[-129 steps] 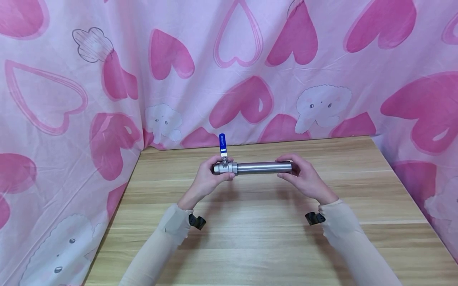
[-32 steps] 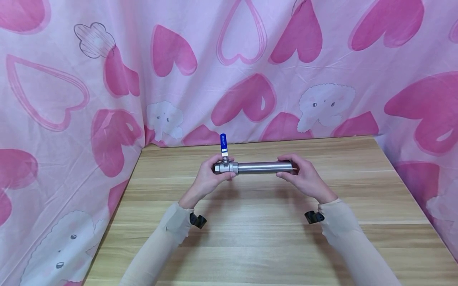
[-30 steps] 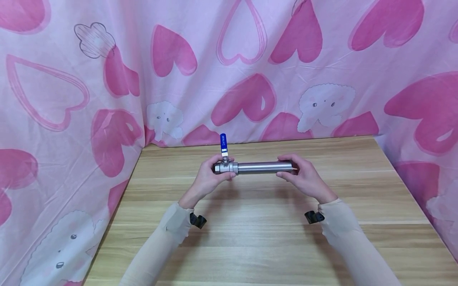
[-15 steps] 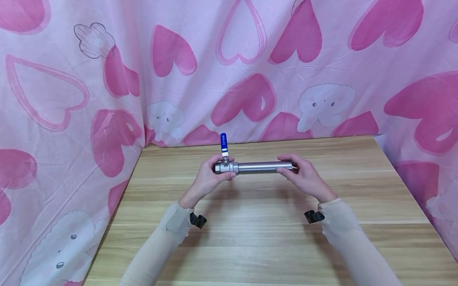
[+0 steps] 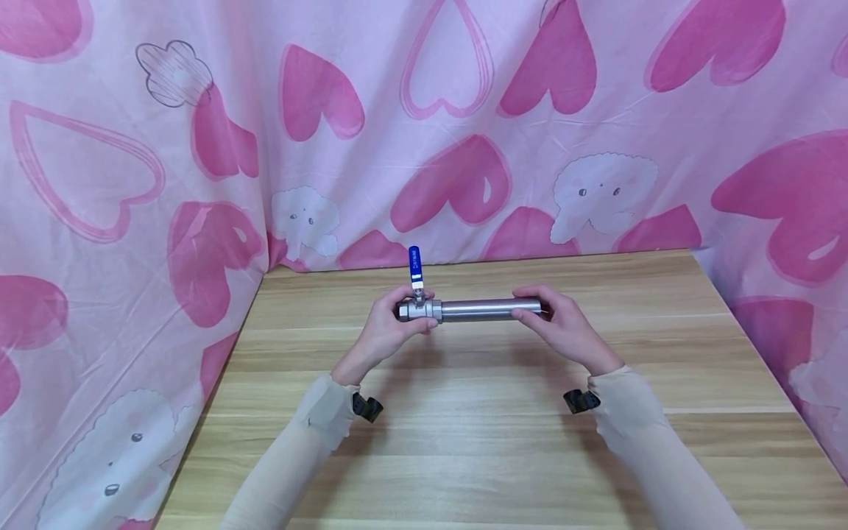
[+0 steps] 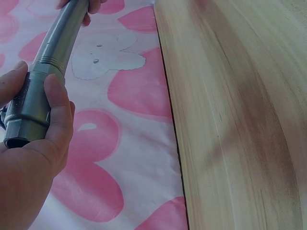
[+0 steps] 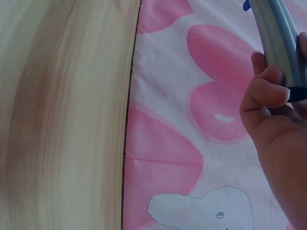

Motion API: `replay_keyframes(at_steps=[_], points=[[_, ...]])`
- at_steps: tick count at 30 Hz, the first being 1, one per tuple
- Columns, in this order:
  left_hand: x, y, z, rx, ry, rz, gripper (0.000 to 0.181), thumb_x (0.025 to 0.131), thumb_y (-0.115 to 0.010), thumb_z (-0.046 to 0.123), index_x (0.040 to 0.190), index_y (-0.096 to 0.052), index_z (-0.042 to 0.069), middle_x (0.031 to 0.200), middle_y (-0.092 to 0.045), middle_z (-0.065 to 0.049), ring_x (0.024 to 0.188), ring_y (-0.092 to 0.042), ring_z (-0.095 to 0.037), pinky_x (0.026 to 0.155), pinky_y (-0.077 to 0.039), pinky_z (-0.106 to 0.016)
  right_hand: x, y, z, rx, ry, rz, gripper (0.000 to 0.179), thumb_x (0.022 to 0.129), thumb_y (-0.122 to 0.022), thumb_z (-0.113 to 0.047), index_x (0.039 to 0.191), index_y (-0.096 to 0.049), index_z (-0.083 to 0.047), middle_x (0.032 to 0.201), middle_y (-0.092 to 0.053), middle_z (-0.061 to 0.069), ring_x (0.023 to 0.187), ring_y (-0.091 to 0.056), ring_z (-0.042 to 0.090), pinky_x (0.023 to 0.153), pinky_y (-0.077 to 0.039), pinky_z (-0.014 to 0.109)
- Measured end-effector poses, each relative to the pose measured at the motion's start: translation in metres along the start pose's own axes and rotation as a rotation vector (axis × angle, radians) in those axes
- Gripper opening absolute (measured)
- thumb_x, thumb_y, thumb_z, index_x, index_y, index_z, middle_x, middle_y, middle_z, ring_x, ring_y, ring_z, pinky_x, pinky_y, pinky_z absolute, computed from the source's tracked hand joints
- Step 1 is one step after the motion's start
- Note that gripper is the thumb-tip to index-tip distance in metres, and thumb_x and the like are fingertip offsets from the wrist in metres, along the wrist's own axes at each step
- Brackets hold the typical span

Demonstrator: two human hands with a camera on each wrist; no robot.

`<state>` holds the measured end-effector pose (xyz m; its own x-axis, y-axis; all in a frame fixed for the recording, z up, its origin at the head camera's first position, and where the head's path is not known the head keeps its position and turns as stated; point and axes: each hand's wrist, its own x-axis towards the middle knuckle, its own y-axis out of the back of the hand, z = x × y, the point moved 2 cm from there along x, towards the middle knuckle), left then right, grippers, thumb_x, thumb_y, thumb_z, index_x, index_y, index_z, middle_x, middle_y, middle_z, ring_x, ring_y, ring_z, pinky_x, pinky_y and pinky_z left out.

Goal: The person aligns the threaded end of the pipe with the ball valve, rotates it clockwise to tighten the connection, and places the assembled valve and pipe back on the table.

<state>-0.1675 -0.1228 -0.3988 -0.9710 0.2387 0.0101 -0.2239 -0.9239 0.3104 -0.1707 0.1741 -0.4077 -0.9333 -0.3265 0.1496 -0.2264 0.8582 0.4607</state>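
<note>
A silver ball valve [image 5: 419, 310] with a blue lever handle [image 5: 415, 265] is held above the table, its lever pointing away from the person. My left hand [image 5: 384, 324] grips the valve body between thumb and fingers. From the valve's right side runs a straight steel pipe [image 5: 478, 310], level in the head view. Around the pipe's right end, my right hand [image 5: 563, 324] has its thumb in front and fingers behind. Some thread shows where pipe meets valve in the left wrist view. The right wrist view shows the pipe's dark end [image 7: 297, 93] beside curled fingers.
Below the hands lies a wood-grain table [image 5: 464, 442]. Pink cloth [image 5: 371, 184] printed with hearts hangs behind it and along both sides. Each sleeved wrist carries a small black camera, one on the left [image 5: 367, 407] and one on the right [image 5: 581, 401].
The right thumb has shifted up from the pipe's lower edge onto its front. Valve and pipe stay almost in place, and the left hand keeps its grip.
</note>
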Motion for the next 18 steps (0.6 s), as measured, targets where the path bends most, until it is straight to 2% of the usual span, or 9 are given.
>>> replay_keyframes(at_steps=[3, 7, 11, 18], points=[[0.0001, 0.0004, 0.0002, 0.003, -0.001, 0.003, 0.043, 0.079, -0.080, 0.020, 0.119, -0.064, 0.022, 0.122, -0.060, -0.001, 0.104, -0.056, -0.024, 0.085, -0.053, -0.035, 0.0006, -0.0004, 0.0012, 0.011, 0.009, -0.004, 0.039, 0.089, -0.070, -0.022, 0.124, -0.058, -0.010, 0.115, -0.062, 0.012, 0.091, -0.059, 0.015, 0.073, -0.052, 0.019], [0.0001, 0.0010, 0.0002, 0.004, -0.005, 0.005, 0.042, 0.079, -0.080, 0.019, 0.118, -0.064, 0.021, 0.124, -0.061, -0.001, 0.105, -0.056, -0.024, 0.086, -0.053, -0.035, 0.0007, -0.0011, 0.0017, 0.041, 0.022, -0.014, 0.043, 0.085, -0.074, -0.011, 0.124, -0.057, -0.009, 0.118, -0.060, 0.014, 0.094, -0.060, 0.015, 0.077, -0.054, 0.018], [-0.0002, 0.0017, -0.0002, 0.001, -0.001, 0.008, 0.042, 0.079, -0.080, 0.019, 0.118, -0.063, 0.020, 0.124, -0.061, -0.001, 0.105, -0.056, -0.024, 0.086, -0.053, -0.035, 0.0006, -0.0022, 0.0010, 0.069, 0.061, -0.024, 0.041, 0.084, -0.072, -0.001, 0.121, -0.056, -0.005, 0.122, -0.058, 0.016, 0.095, -0.060, 0.017, 0.079, -0.054, 0.018], [-0.0006, 0.0015, 0.0001, -0.015, 0.008, 0.004, 0.040, 0.080, -0.079, 0.017, 0.117, -0.063, 0.018, 0.126, -0.062, 0.000, 0.105, -0.057, -0.024, 0.085, -0.054, -0.034, 0.0007, -0.0033, 0.0011, 0.052, 0.088, -0.017, 0.038, 0.086, -0.071, -0.002, 0.120, -0.056, -0.007, 0.123, -0.058, 0.014, 0.096, -0.059, 0.014, 0.079, -0.053, 0.018]])
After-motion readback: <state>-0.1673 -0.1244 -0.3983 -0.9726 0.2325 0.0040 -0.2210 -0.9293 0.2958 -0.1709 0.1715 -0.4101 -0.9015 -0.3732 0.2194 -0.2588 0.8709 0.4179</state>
